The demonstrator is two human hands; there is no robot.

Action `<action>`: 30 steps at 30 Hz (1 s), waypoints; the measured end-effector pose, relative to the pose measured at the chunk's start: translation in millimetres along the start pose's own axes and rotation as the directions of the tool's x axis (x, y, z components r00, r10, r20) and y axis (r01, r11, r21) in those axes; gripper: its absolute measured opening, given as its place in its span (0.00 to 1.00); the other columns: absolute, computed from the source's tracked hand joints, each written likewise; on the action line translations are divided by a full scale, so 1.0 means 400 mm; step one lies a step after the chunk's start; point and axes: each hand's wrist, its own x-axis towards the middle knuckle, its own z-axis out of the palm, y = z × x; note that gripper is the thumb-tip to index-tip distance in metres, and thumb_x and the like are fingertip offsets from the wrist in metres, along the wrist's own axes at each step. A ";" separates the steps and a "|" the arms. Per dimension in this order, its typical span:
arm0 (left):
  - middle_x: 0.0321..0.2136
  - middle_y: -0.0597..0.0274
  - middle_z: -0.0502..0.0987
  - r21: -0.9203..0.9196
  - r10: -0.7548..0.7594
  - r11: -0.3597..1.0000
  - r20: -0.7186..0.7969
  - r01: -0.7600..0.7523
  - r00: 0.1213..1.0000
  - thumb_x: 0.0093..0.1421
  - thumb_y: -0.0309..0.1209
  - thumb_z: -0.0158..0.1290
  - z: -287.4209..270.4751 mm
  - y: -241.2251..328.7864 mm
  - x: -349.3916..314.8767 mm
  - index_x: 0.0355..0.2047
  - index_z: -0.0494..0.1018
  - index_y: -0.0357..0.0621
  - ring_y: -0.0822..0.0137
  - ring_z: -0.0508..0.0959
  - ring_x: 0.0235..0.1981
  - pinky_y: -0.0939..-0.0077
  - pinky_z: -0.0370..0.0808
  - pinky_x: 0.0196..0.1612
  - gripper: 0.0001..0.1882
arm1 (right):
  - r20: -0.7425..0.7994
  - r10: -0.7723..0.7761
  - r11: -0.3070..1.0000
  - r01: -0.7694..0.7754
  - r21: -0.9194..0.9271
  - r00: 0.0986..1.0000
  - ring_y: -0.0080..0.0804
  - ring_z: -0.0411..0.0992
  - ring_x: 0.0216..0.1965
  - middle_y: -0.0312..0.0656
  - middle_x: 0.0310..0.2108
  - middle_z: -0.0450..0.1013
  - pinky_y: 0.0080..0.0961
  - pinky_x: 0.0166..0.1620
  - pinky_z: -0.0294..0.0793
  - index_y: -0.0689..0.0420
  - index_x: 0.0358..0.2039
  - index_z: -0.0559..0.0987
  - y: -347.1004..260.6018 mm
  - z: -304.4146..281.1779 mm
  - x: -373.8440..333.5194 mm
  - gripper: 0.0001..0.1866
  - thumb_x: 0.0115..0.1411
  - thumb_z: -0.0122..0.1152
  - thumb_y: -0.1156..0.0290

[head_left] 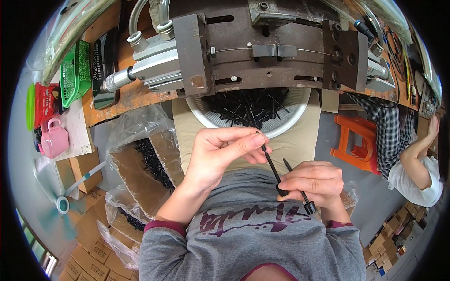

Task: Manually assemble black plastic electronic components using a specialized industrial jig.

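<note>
My left hand [229, 152] pinches the upper end of a thin black rod [271, 165] between thumb and fingers. That rod slants down to the right and ends in a thicker black head beside my right hand's fingertips. My right hand [316, 182] is closed around a second black rod [310, 207], whose thick head sticks out below the fingers and whose thin tip points up and left. The right fingertips also touch the lower end of the first rod. Both hands are above my lap, in front of a white basket [300, 119] full of similar black parts [225, 105].
A brown metal fixture [281, 75] with clamping blocks and air cylinders stands beyond the basket. To the left are an open carton [133, 175] of black parts, a fan [62, 204] and a pink mug [55, 140]. An orange stool [349, 145] and another person [415, 173] are at right.
</note>
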 end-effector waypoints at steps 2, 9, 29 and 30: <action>0.30 0.46 0.82 0.008 -0.003 1.000 0.002 0.003 1.000 0.64 0.26 0.55 0.003 0.002 -0.001 0.37 0.80 0.28 0.63 0.83 0.27 0.74 0.81 0.33 0.10 | 0.000 0.001 1.000 -0.001 -0.015 1.000 0.35 0.78 0.26 0.44 0.30 0.79 0.25 0.25 0.78 0.64 0.35 0.84 -0.001 0.001 0.000 0.15 0.46 0.75 0.72; 0.30 0.47 0.82 0.033 -0.008 0.999 -0.011 0.009 1.000 0.63 0.25 0.55 0.010 0.005 -0.006 0.37 0.80 0.28 0.63 0.83 0.28 0.75 0.81 0.34 0.09 | -0.002 -0.009 0.997 0.009 -0.078 1.000 0.35 0.78 0.25 0.44 0.29 0.79 0.26 0.25 0.77 0.64 0.35 0.84 -0.002 0.005 -0.004 0.15 0.47 0.73 0.72; 0.39 0.54 0.82 0.204 0.125 0.971 0.027 -0.128 0.992 0.62 0.23 0.57 0.036 0.018 -0.021 0.40 0.81 0.31 0.70 0.82 0.36 0.77 0.80 0.42 0.08 | -0.221 0.178 0.983 -0.181 0.006 0.959 0.25 0.74 0.25 0.40 0.29 0.78 0.19 0.27 0.73 0.61 0.40 0.85 -0.009 0.004 0.035 0.17 0.47 0.75 0.74; 0.34 0.54 0.82 0.307 0.168 0.935 0.057 -0.178 0.984 0.62 0.21 0.57 0.037 0.026 -0.023 0.40 0.81 0.33 0.71 0.83 0.33 0.78 0.80 0.39 0.07 | -0.268 0.322 0.947 -0.304 0.106 0.908 0.23 0.73 0.25 0.39 0.29 0.77 0.18 0.27 0.71 0.61 0.40 0.85 -0.011 -0.005 0.039 0.16 0.49 0.73 0.74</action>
